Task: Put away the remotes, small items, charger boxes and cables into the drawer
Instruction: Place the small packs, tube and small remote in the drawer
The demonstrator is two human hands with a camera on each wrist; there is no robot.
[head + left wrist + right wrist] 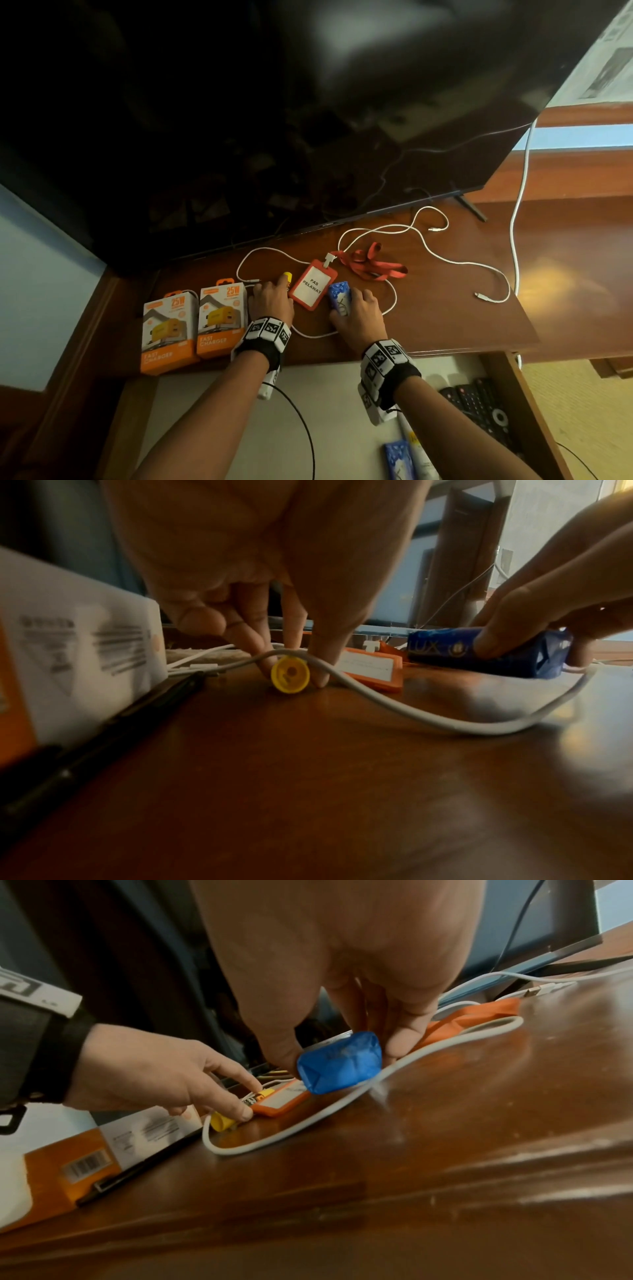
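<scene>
At nine o'clock on the worktop (445, 308): two orange charger boxes (195, 325) side by side, untouched, a dark pen (137, 1171) lying along the nearer one's edge. Just right of them, left hand (270, 301), grip pinching a yellow-capped tube (290, 677) between thumb and fingertips (262, 666), with the white cable (377, 699) draped over the cap. Next, toward twelve o'clock of the hands, a red badge holder (310, 288) flat on the wood, its lanyard (376, 265) trailing to two o'clock. Then right hand (359, 318), grip wrapped round a blue soap bar (339, 1065), one end tilted off the surface, cable running beneath. Farther right, cable loops sprawling to three o'clock, connectors loose.

At six o'clock, the drawer (534, 404) pulled open: dark remotes (479, 404) already inside at its right, also another blue packet (399, 459) and a pale tube (423, 455). Judged roughly a third done: remotes stowed, small items under way. Left to go: the two items in hand, badge, pen, both boxes, all cable.

Glossy reddish-brown wood, catching glare at three o'clock. A large dark television (274, 120) looming across twelve o'clock on a thin foot. Pale blue wall at nine o'clock; yellowish floor at four o'clock.
</scene>
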